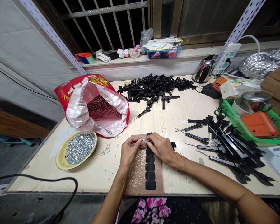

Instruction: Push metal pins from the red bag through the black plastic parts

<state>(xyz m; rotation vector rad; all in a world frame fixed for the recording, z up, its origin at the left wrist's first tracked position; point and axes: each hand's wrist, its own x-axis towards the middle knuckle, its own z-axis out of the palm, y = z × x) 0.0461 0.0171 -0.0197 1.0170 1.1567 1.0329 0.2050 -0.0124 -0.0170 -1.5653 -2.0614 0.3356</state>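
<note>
While I watched remotely, the left hand [130, 149] and right hand [162, 148] apparently pinched a thin rod [147, 140], lying nine-to-three o'clock between them.

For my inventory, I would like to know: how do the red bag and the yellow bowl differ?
The red bag holds thin reddish-brown rods; the yellow bowl holds small silvery rings. The bag is larger than the bowl. The bag's mouth is wrinkled and soft-looking; the bowl has a smooth, round rim. Both are open on the table, contents showing.
</note>
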